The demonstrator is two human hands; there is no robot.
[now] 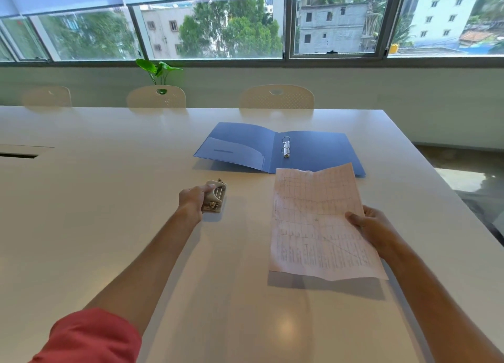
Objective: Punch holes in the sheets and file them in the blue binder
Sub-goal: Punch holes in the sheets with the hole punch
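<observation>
- Sheet (316,226): pale pink, printed w/ grid and small text, creased down the middle; held above the table at R of center, casting a shadow below; its far edge overlaps the near edge of the binder in view.
- R hand (373,230): fingers curled round the sheet's R edge, thumb on top.
- Hole punch (214,199): beige, on the table L of the sheet, well apart from it.
- L hand (192,199): fingers wrapped on the punch's L side, gripping it.
- Blue binder (313,151): lies open flat beyond the sheet; 2 metal rings (286,147) at the spine, pocket on L cover.
- Table (109,199): white, glossy.
- 3 cream chairs (276,96) at far side; green plant (158,69) behind 1 of them; windows (212,27) w/ trees and bldgs outside.
- Red sleeve (90,338) on L arm.
</observation>
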